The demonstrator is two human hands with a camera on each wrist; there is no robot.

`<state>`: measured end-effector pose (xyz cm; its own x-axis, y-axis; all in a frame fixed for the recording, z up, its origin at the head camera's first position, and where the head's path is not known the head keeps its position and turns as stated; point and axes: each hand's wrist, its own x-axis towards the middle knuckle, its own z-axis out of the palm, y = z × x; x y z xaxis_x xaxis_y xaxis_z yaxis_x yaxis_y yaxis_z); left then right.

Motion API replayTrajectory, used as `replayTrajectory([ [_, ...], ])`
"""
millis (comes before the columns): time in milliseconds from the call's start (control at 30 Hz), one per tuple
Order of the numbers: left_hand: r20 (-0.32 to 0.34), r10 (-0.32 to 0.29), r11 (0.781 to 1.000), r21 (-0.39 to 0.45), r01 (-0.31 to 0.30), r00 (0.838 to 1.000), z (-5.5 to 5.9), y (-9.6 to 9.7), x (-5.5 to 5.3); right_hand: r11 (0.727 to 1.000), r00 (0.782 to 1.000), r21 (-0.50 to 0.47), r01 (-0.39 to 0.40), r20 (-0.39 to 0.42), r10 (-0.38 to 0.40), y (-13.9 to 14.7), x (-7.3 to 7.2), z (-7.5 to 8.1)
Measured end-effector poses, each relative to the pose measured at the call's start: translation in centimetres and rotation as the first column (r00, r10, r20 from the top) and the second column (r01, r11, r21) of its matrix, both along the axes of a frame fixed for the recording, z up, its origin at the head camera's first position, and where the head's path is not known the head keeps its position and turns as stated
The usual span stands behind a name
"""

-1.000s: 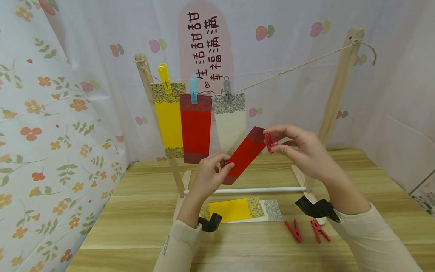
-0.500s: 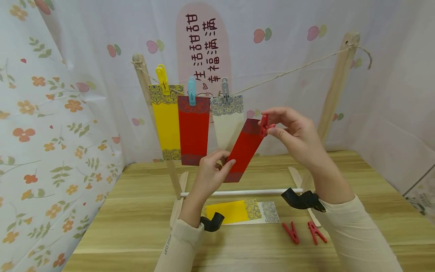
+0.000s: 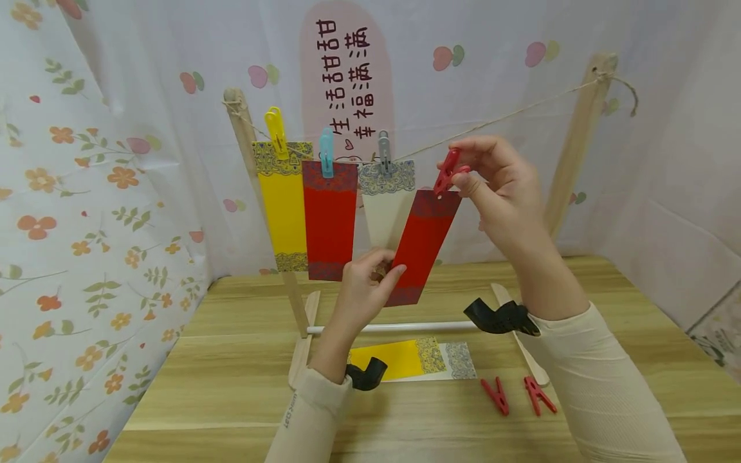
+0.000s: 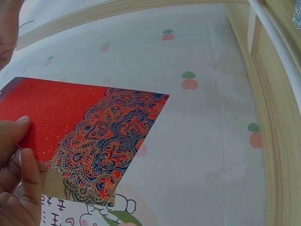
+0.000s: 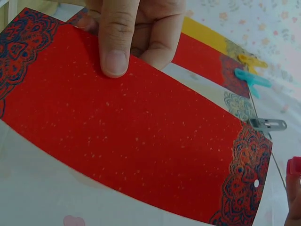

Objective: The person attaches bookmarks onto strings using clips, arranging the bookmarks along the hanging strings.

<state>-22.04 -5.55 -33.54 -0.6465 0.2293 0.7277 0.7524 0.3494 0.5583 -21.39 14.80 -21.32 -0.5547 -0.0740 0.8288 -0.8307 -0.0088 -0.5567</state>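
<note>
My left hand (image 3: 367, 286) pinches a red card (image 3: 425, 247) by its left edge, thumb in front. The card leans slightly, with a blue-patterned band at each end and a small hole near its top edge in the right wrist view. My right hand (image 3: 503, 183) pinches a red clothespin (image 3: 447, 175) between thumb and fingers, just above the card's top edge. In the right wrist view a gap shows between that clothespin (image 5: 295, 165) and the card (image 5: 141, 127). Behind them, a twine line (image 3: 492, 122) slopes up to the right.
A yellow card (image 3: 280, 212), a red card (image 3: 330, 225) and a cream card (image 3: 382, 212) hang from yellow, blue and grey clothespins. On the table (image 3: 231, 386) lie a yellow card (image 3: 393, 360), a white patterned card (image 3: 461, 361) and two red clothespins (image 3: 496, 395). Wooden posts (image 3: 570, 154) carry the twine.
My right hand has risen with the red clothespin, from beside the card's upper right corner to above its top edge. The card in my left hand has turned more upright.
</note>
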Motion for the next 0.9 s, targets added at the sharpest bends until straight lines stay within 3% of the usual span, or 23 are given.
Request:
replayTrajectory([
  [467, 0.008, -0.020, 0.998, 0.053, 0.020, 1.000, 0.8, 0.7, -0.1, 0.999, 0.982, -0.044, -0.002, -0.189, -0.006, -1.4, -1.4, 2.2],
  [733, 0.024, -0.024, 0.996, 0.084, 0.022, 0.999, 1.0, 1.3, -0.2, 0.995, 0.980, -0.062, 0.081, -0.177, -0.090, -1.4, -1.8, 3.7],
  [900, 0.039, -0.007, 0.996, 0.089, 0.003, 0.999, 1.4, 1.6, -0.3, 0.982, 0.977, -0.083, 0.172, -0.116, -0.180, -1.5, -1.7, 4.6],
])
